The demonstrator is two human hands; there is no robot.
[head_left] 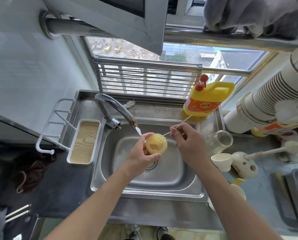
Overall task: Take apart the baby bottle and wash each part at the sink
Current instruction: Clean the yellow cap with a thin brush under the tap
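Note:
Over the steel sink (170, 181), my left hand (141, 154) grips a round yellow bottle collar with its teat (156, 143), inner side up. My right hand (188, 141) pinches a thin stick brush (180, 122) whose tip pokes into the collar's top edge. Water runs from the tap (117, 108) onto the collar's left rim. The clear glass bottle body (219, 141) lies on the counter right of the sink. A white cap (221, 161) stands beside it.
A yellow detergent jug (205, 99) stands at the sink's back right corner. A white brush holder with a bottle brush (245, 163) sits on the right counter. Stacked paper cups (269, 99) lean in from the right. A wood-lined tray (84, 141) and a dark cloth (32, 172) lie on the left.

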